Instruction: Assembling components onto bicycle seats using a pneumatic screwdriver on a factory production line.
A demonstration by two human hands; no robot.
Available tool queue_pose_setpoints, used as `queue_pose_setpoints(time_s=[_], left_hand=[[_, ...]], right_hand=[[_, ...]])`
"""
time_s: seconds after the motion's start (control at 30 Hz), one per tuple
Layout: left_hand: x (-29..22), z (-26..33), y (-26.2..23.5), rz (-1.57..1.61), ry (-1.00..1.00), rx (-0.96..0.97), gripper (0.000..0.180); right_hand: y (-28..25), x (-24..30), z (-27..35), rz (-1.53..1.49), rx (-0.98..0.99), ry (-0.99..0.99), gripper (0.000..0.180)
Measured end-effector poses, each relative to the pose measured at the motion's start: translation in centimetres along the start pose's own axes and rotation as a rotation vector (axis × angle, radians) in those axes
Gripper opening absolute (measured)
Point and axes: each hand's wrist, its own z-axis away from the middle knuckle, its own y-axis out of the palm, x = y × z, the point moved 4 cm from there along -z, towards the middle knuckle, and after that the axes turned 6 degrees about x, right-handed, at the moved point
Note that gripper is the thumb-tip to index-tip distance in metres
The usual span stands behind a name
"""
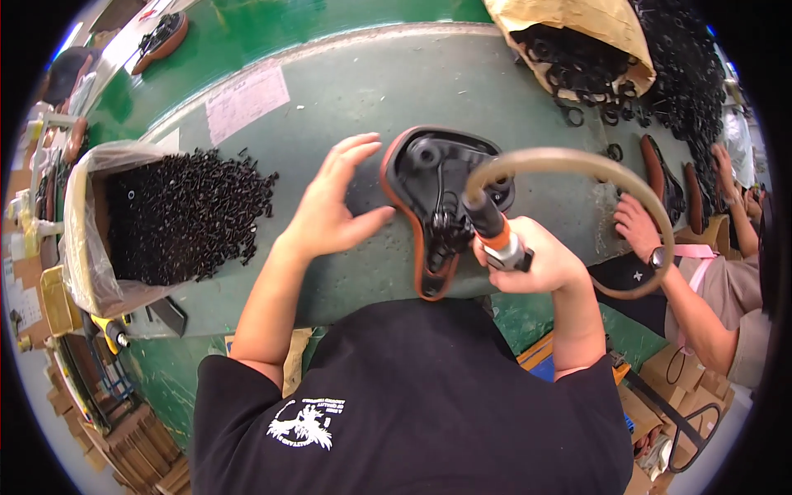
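This is an assembly workshop: a box (77,223) of small black parts (190,216) stands at the left end of the desk (355,78), a sack (590,23) spills black rings (569,76) near its far edge, and a co-worker (730,285) stays by its near edge.

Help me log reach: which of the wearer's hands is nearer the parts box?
Left. The left hand is right of the parts box, apart from it; the right hand is farther right, by the saddle, gripping the tool.

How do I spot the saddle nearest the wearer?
On the green table, between the left hand and right hand, lies the saddle, underside up. Its narrow end points at the black shirt; the other saddles lie far right or upper left.
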Motion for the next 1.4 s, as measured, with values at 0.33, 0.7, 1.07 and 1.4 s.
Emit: queue_pose_setpoints(time_s=[0.33,0.7,1.07,1.4], left_hand=[[0.6,0.1,4.5,-0.063,0.051,-0.091,0.066],[-2.7,-0.2,4.5,-0.493,0.0,-0.342,0.049],[-0.7,1.1,4.5,-0.19,-0.112,-0.426,0.048],[1.4,1.9,5.1,0.134,-0.112,-0.391,0.052]], right_hand=[[0.3,3.8,5.1,-0.338,-0.517,-0.215,0.029],[1.8,10.1,1.9,-0.062,-0.474,-1.018,0.033],[3.4,10.2,-3.1,0.086,-0.506,-1.055,0.032],[5.4,11.3,-6.2,0.185,-0.401,-0.95,0.035]])
